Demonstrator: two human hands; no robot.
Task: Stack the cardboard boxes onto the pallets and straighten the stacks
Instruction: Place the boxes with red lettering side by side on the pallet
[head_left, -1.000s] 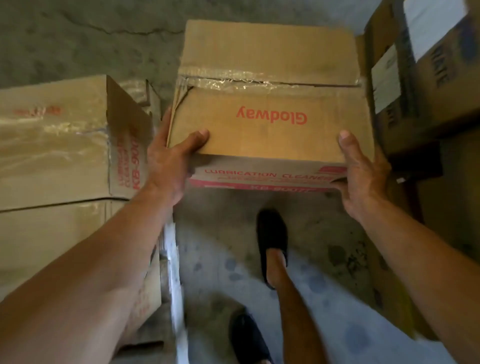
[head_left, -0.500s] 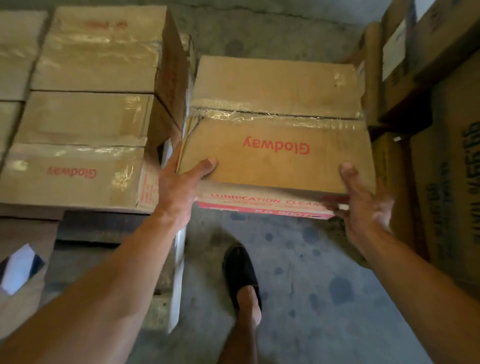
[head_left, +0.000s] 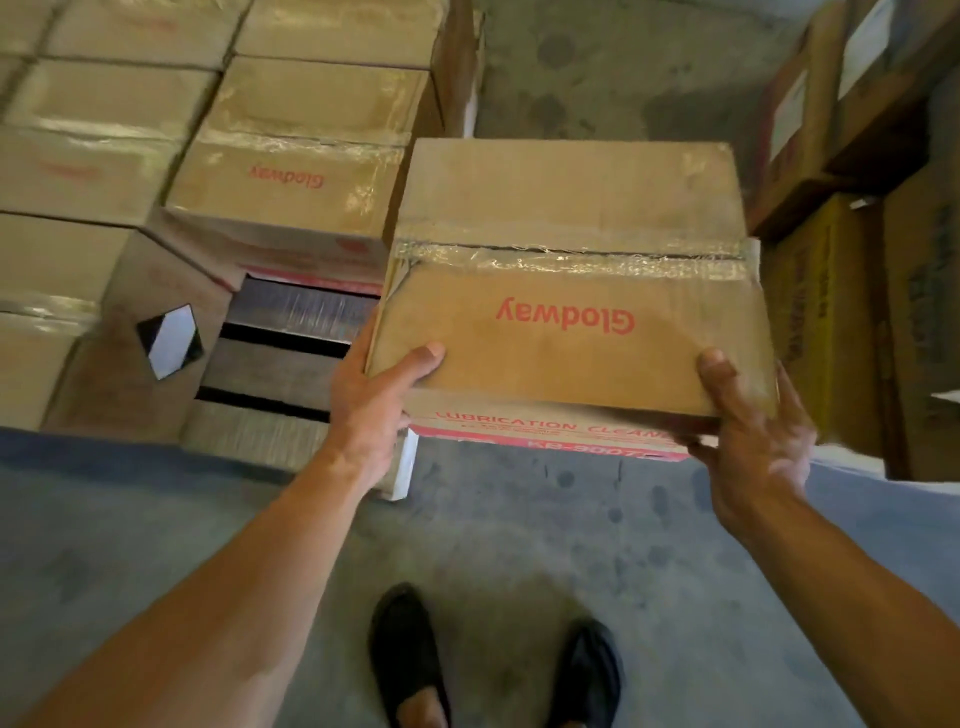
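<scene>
I hold a taped cardboard box (head_left: 566, 249) marked "Glodway" in red, lifted in front of me above the concrete floor. My left hand (head_left: 376, 395) grips its near left corner, thumb on top. My right hand (head_left: 748, 431) grips the near right corner from below, thumb on the lid. To the left, a wooden pallet (head_left: 280, 358) shows bare slats beside the box. On it sits a stack of matching boxes (head_left: 291, 176), several rows deep, reaching the picture's left edge.
A low box with a black-and-white diamond label (head_left: 169, 340) stands at the pallet's near left. Taller stacked cartons (head_left: 852, 156) line the right side. My two feet in dark shoes (head_left: 415, 654) stand on the grey concrete floor (head_left: 519, 545), with a narrow aisle ahead.
I have stepped and turned so the pallet stack fills the upper left. The held box now sits lower right in view, next to the pallet's bare slats. Both grips are unchanged.
</scene>
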